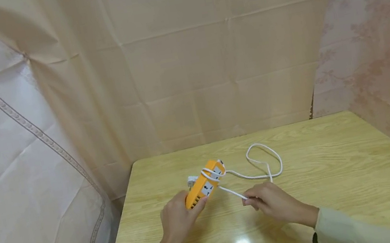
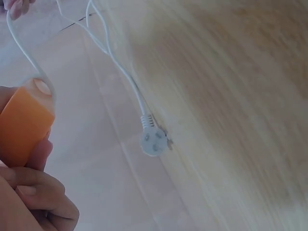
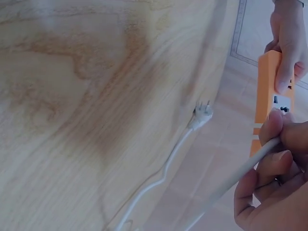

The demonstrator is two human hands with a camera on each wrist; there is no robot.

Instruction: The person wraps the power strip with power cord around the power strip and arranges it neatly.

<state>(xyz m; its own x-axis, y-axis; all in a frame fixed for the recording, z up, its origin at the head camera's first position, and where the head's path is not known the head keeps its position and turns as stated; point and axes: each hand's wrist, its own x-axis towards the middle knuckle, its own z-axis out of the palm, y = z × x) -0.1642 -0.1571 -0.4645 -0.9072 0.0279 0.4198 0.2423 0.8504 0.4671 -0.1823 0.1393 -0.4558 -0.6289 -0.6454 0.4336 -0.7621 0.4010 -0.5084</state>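
Note:
An orange power strip [image 1: 196, 193] with white socket faces is tilted above the table, its near end gripped by my left hand [image 1: 178, 215]. White cord [image 1: 235, 192] wraps round the strip's far part and runs taut to my right hand [image 1: 270, 203], which pinches it between thumb and fingers. The white plug [image 1: 191, 180] lies on the table behind the strip; its pins show in the right wrist view, where the plug [image 3: 204, 113] sits near the table's edge. In the left wrist view, only one end of the orange strip [image 2: 24, 126] is visible.
A loose loop of cord [image 1: 280, 163] lies on the wooden table [image 1: 342, 165] to the right of the strip. Beige cloth [image 1: 210, 71] hangs behind the table, with a white printed sheet [image 1: 13, 169] on the left and a floral one [image 1: 381, 56] on the right.

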